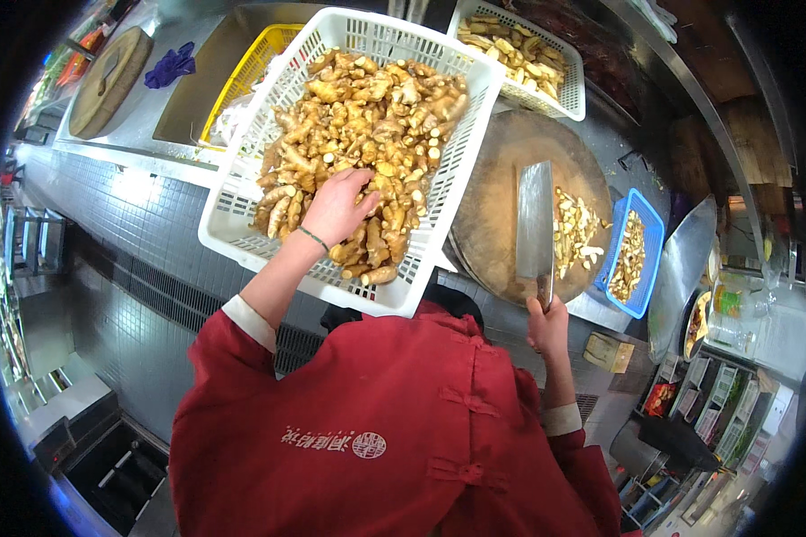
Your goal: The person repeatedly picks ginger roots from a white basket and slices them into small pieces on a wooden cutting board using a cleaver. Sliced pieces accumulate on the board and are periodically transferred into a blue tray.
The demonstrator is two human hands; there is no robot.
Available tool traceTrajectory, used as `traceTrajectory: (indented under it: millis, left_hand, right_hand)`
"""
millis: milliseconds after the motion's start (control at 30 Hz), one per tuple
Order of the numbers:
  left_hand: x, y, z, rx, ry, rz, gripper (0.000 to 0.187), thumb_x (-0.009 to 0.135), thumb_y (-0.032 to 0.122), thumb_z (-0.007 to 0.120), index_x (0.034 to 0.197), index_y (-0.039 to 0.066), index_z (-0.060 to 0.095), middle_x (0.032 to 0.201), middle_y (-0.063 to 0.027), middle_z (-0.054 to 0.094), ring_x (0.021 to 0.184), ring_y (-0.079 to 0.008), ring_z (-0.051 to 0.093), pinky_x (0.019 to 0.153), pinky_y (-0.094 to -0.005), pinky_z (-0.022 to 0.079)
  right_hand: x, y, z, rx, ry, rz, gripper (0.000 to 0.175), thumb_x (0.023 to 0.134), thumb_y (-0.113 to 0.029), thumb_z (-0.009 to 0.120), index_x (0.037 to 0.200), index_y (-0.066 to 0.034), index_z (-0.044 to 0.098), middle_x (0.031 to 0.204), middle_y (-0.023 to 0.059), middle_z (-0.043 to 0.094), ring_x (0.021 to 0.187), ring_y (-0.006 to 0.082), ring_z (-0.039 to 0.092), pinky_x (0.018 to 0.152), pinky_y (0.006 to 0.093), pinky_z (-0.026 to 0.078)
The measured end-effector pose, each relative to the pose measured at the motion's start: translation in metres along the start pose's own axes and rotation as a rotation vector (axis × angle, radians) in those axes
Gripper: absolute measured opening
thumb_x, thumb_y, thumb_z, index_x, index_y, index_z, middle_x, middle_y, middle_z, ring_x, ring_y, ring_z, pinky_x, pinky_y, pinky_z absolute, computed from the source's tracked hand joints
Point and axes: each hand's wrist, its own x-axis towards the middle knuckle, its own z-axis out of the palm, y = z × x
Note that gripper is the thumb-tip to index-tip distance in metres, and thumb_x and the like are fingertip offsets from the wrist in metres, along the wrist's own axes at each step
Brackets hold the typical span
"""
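Note:
A large white plastic basket (242, 201) holds a heap of ginger root (369, 127). Over the near left part of that heap lies my left hand (341, 205), its fingertips among the pieces; whether they grip one I cannot tell. My right hand (548, 325) is closed around the handle of a cleaver (534, 221), whose wide blade lies over a round wooden chopping block (490, 194). Cut ginger pieces (574, 231) are spread on the block, right of the blade. A blue plastic basket (651, 255) with more cut pieces stands beside the block.
Behind the block stands a white basket (574, 101) of sliced ginger. Further left are a yellow basket (232, 80), a sink (195, 87), a purple glove or cloth (170, 66), and another round block (124, 74) with a cleaver on it. A wooden block (608, 352) is at the lower right.

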Motion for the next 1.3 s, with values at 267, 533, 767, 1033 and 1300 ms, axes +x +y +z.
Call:
traceTrajectory:
  millis: [267, 533, 767, 1033, 1300]
  left_hand:
    - [0.057, -0.021, 0.021, 0.374, -0.177, 0.322, 0.024, 0.081, 0.009, 0.063, 0.105, 0.003, 0.064, 0.105, -0.0119, 0.060, 0.105, -0.0301, 0.054, 0.095, -0.0382, 0.047]
    - [0.060, -0.034, 0.004, 0.084, -0.161, 0.295, 0.026, 0.083, 0.010, 0.068, 0.108, 0.003, 0.066, 0.093, -0.0128, 0.060, 0.092, -0.0303, 0.059, 0.085, -0.0385, 0.051]
    - [0.056, -0.024, -0.025, 0.028, 0.275, 0.030, 0.040, 0.090, 0.018, 0.063, 0.125, 0.000, 0.057, 0.120, -0.0241, 0.057, 0.110, -0.0366, 0.056, 0.098, -0.0451, 0.044]
    - [0.018, 0.020, 0.010, 0.046, -0.410, 0.239, 0.061, 0.085, 0.038, 0.070, 0.134, 0.004, 0.053, 0.132, -0.0186, 0.056, 0.129, -0.0344, 0.044, 0.110, -0.0457, 0.037]
    - [0.021, 0.000, 0.003, 0.320, -0.380, 0.302, 0.064, 0.077, 0.041, 0.073, 0.130, 0.008, 0.057, 0.135, -0.0109, 0.055, 0.129, -0.0334, 0.044, 0.109, -0.0454, 0.038]
  right_hand:
    - [0.002, 0.011, 0.009, -0.157, 0.117, -0.106, 0.023, 0.090, -0.020, 0.064, 0.082, -0.0002, 0.055, 0.057, 0.0083, 0.055, 0.041, 0.0173, 0.053, 0.042, 0.0359, 0.043]
    - [0.002, 0.018, 0.016, -0.238, 0.166, -0.158, 0.024, 0.087, -0.019, 0.065, 0.083, 0.0036, 0.057, 0.067, 0.0209, 0.059, 0.063, 0.0332, 0.063, 0.063, 0.0432, 0.049]
    - [0.003, 0.021, 0.015, -0.258, 0.154, -0.129, 0.024, 0.088, -0.020, 0.064, 0.084, 0.0035, 0.058, 0.069, 0.0227, 0.061, 0.064, 0.0354, 0.064, 0.063, 0.0435, 0.049]
    - [0.001, 0.015, 0.018, -0.270, 0.178, -0.162, 0.026, 0.087, -0.020, 0.065, 0.083, 0.0037, 0.057, 0.071, 0.0234, 0.061, 0.064, 0.0364, 0.062, 0.064, 0.0433, 0.049]
    - [0.003, 0.020, 0.021, -0.353, 0.215, -0.132, 0.026, 0.086, -0.020, 0.066, 0.084, 0.0036, 0.057, 0.074, 0.0263, 0.061, 0.073, 0.0426, 0.064, 0.066, 0.0454, 0.050]
